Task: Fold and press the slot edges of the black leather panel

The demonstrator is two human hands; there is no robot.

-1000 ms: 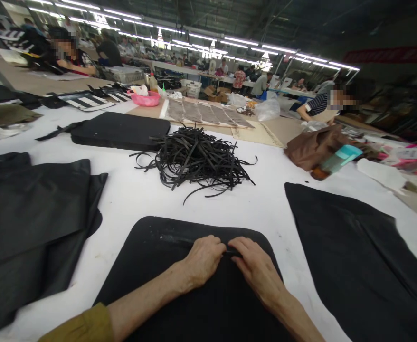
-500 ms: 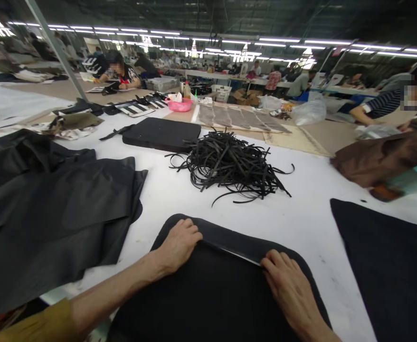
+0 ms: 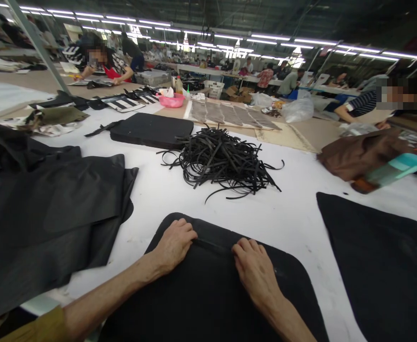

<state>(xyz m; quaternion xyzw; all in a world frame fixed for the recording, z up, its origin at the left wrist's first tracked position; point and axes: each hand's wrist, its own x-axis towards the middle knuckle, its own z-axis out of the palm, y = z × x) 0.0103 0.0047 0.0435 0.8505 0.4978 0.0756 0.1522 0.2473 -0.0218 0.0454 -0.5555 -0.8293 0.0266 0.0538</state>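
A large black sheet panel (image 3: 180,304) with rounded corners lies flat in front of me. Near its far edge, a thin black strip (image 3: 213,244) runs across it between my two hands. My left hand (image 3: 177,243) has its fingers closed on the strip's left part. My right hand (image 3: 256,270) rests on the panel, fingers bent and pinched at the strip's right part. The fingertips are partly hidden. Beyond the panel sits a tangled heap of narrow black strips (image 3: 222,159).
Behind the heap is a black stack of panels (image 3: 151,129). Black sheet material (image 3: 69,204) spreads at left, another black panel (image 3: 379,251) at right. A bottle with a teal lid (image 3: 393,173) lies beside brown cloth (image 3: 358,154). Co-workers sit at farther tables.
My right hand has slid left toward my left hand. The pale line between my hands no longer shows. My view has shifted slightly right.
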